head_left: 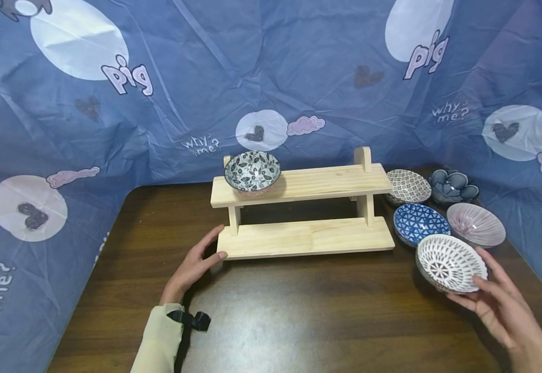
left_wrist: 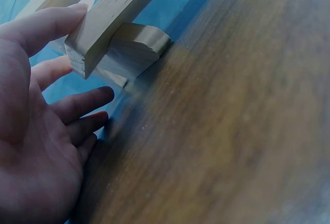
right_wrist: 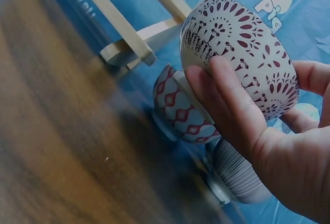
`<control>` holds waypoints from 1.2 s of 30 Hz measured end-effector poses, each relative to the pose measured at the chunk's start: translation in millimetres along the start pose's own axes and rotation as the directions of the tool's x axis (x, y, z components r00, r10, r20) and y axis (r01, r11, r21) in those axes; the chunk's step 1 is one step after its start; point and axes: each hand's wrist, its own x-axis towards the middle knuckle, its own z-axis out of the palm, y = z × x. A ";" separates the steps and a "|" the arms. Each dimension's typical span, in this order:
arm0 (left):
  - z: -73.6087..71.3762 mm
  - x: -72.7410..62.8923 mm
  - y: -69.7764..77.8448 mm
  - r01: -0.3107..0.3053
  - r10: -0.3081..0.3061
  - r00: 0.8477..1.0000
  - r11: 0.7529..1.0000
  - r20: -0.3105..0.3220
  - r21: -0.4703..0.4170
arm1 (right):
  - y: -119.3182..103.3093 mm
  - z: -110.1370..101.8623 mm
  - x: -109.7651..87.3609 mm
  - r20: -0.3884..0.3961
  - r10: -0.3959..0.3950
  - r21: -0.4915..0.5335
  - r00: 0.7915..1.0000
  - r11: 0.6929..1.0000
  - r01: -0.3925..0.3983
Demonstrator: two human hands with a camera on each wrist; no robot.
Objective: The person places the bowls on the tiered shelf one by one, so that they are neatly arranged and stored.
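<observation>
My right hand (head_left: 508, 305) grips a white bowl (head_left: 452, 264) by its rim and side. Dark dashes pattern its inside; dark red petals cover its outside in the right wrist view. It is tilted, close to a blue-and-white bowl (head_left: 421, 224). My left hand (head_left: 193, 267) is at the left end of a two-tier wooden shelf (head_left: 303, 238). Thumb and forefinger hold the lower board's end, while the other fingers (left_wrist: 85, 102) extend free below. On the upper board's left side, a bowl with dark leaf patterns (head_left: 252, 171) sits atop something pinkish, mostly hidden.
Right of the shelf stand a purple-streaked bowl (head_left: 475, 224), a brown-patterned bowl (head_left: 407, 186) and a dark blue petal-shaped dish (head_left: 454, 186). The brown wooden table (head_left: 289, 316) meets a blue printed cloth (head_left: 261, 67) behind and at both sides.
</observation>
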 end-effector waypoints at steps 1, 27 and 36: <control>0.0 -0.1 0.0 -0.004 0.004 1.000 1.000 0.001 0.000 | -0.5 0.4 0.8 -0.002 0.000 -0.001 1.000 1.000 0.000; -0.5 -0.4 -0.6 -0.030 0.030 1.000 1.000 -0.004 0.004 | -7.5 23.7 44.4 -0.049 0.030 -0.049 0.998 0.998 -0.033; -0.4 0.0 -0.3 -0.015 0.015 1.000 1.000 -0.002 0.013 | -11.2 33.4 64.2 -0.073 0.046 -0.069 0.996 0.996 -0.051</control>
